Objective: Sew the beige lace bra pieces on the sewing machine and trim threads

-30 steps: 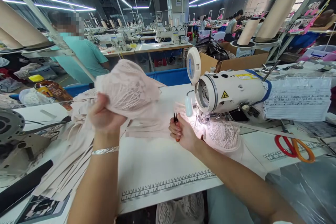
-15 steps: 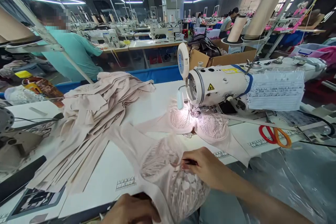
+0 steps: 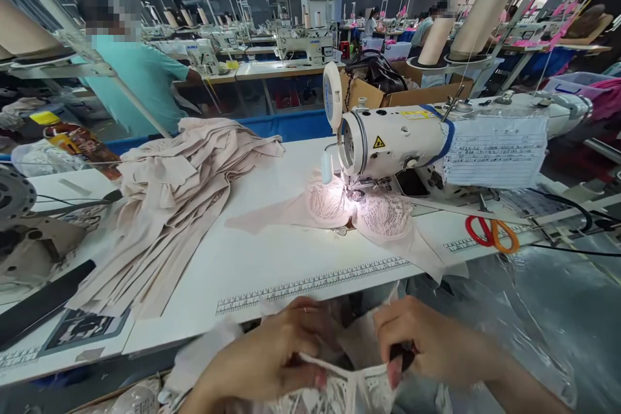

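At the table's front edge, low in the view, my left hand [image 3: 286,352] and my right hand [image 3: 422,339] pinch a pale pink lace bra [image 3: 352,383] between them. Its edge is stretched between the fingers, and its lower part runs out of the picture. A second lace bra [image 3: 385,215] lies on the white table under the lit needle area of the sewing machine [image 3: 388,142], apart from both hands. One wing of it reaches left across the tabletop.
Pale fabric strips [image 3: 179,200] are heaped at the left. Scissors with red and orange handles [image 3: 492,234] lie right of the machine. A printed ruler [image 3: 310,284] runs along the front edge. A bottle [image 3: 77,142] stands far left. Beyond, a person in a teal shirt [image 3: 130,77] faces away.
Both hands have brought the held bra off the tabletop, down and toward me past the front edge. The left hand has come up and right into view. The view has shifted slightly.
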A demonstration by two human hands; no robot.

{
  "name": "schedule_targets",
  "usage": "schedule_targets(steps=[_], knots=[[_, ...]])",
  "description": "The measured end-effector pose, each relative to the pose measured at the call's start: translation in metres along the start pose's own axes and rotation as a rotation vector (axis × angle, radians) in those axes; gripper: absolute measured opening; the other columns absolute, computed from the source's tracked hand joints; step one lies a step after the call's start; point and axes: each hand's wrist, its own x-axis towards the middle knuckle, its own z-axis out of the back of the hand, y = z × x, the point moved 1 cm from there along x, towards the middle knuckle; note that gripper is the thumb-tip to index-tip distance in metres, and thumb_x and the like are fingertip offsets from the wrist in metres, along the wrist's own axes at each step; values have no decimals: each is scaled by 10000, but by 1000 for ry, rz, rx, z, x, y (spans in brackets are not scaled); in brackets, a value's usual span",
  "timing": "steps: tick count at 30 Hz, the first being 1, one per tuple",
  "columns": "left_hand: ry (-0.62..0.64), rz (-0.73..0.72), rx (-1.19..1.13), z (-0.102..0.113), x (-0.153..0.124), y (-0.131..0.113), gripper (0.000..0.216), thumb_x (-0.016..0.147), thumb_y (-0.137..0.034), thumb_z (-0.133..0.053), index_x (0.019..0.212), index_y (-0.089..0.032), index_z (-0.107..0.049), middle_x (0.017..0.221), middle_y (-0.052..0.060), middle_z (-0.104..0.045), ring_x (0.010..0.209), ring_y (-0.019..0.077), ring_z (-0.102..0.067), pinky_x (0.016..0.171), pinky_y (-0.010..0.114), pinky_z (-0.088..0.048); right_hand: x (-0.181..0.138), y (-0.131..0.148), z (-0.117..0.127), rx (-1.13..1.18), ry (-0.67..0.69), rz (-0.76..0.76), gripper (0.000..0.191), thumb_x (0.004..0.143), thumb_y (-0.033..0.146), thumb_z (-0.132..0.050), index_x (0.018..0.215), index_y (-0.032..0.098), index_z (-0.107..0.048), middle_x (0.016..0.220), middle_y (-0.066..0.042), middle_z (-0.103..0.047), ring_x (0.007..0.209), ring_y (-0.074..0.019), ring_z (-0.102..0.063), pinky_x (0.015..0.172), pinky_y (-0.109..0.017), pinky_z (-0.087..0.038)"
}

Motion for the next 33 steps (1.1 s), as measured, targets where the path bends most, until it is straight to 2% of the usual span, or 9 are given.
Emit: schedule_targets(steps=[1, 3, 7, 10, 13, 17, 21, 26, 33], knots=[[-23, 45, -141, -1, -3, 5, 438, 1017, -476, -547, 718, -183, -674, 852, 85, -686, 849, 229, -632, 870, 355, -468, -1, -4, 1, 37, 3, 8, 198, 814, 136, -739, 657, 154, -620, 693, 20, -570, 646, -102, -520, 571, -215, -341], [-106, 158, -380, -7, -6, 15, 558, 1006, -592, -498, 667, -161, -603, 638, 45, -558, 613, 176, -507, 593, 280, -377, -1, -12, 2, 116, -2, 10, 279, 846, 293, -749, 665, 158, -585, 700, 10, -543, 634, -111, -476, 559, -232, -319], [-402, 288, -718, -27, -3, 30, 628, 872, -686, -662, 583, -143, -532, 583, 7, -437, 543, 129, -385, 533, 243, -282, 2, -33, 0, 324, 9, -116, 515, 910, 600, -610, 654, 171, -486, 662, 13, -435, 581, -107, -327, 553, -262, -252], [-591, 344, -991, -44, 3, 37, 621, 740, -659, -812, 557, -129, -543, 551, 0, -431, 494, 105, -366, 499, 223, -290, 4, -47, -4, 456, -76, -232, 595, 894, 682, -575, 618, 173, -440, 654, 9, -400, 583, -109, -285, 555, -268, -237], [-707, 362, -1200, -59, 8, 42, 632, 640, -606, -904, 546, -137, -490, 523, -19, -416, 448, 81, -337, 449, 198, -278, 6, -55, -11, 608, -148, -238, 651, 820, 721, -643, 566, 179, -387, 592, 18, -363, 554, -103, -288, 532, -266, -213], [-619, 272, -1253, -68, 11, 44, 730, 565, -642, -930, 568, -172, -370, 508, -64, -332, 441, 56, -239, 433, 182, -204, 8, -58, -21, 785, -167, -177, 651, 790, 688, -704, 568, 188, -351, 527, 34, -369, 479, -82, -295, 481, -248, -192], [-453, 247, -1066, -67, 9, 43, 635, 573, -550, -952, 560, -148, -460, 531, -27, -403, 484, 77, -293, 466, 200, -182, 6, -56, -23, 845, -160, -165, 651, 746, 697, -740, 576, 182, -379, 519, 20, -427, 468, -79, -325, 449, -224, -177], [-523, 199, -1226, -70, 10, 41, 598, 691, -518, -888, 501, -136, -469, 578, 31, -469, 526, 110, -400, 506, 218, -276, 3, -53, -22, 825, -180, -171, 646, 756, 687, -736, 560, 188, -374, 492, 19, -423, 443, -81, -312, 436, -224, -174], [-604, 251, -1325, -80, 19, 34, 686, 672, -556, -899, 575, -185, -330, 496, -64, -306, 428, 57, -228, 426, 183, -223, 1, -49, -13, 604, -133, -99, 660, 792, 799, -592, 613, 180, -452, 532, 11, -453, 459, -84, -326, 459, -239, -218]])
